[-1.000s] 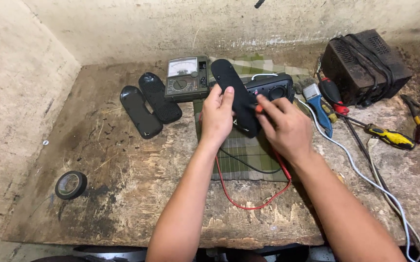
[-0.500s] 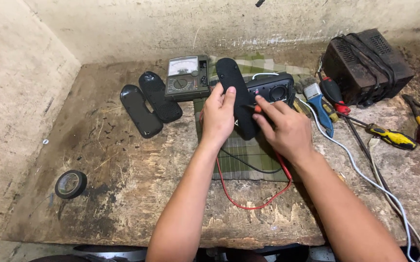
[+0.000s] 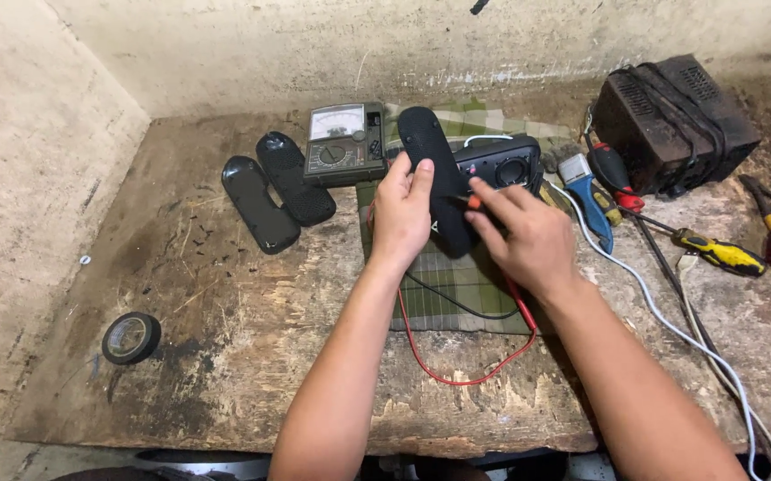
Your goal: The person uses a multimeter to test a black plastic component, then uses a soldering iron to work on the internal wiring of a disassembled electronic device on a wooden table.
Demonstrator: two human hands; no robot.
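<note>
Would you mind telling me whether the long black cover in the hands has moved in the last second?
Yes. The black cover has tilted slightly towards the meter.

Two black oval plastic covers (image 3: pixel 280 190) lie left of the grey analogue meter (image 3: pixel 344 143); the boxy black transformer (image 3: pixel 673 119) stands far right.

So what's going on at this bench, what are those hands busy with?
A person is working at a worn wooden bench. The left hand grips a long black oval cover, held up over a green checked cloth. The right hand touches its lower end, by an open black speaker body. Two more black oval pieces and an analogue meter lie to the left, with screwdrivers on the right.
</note>
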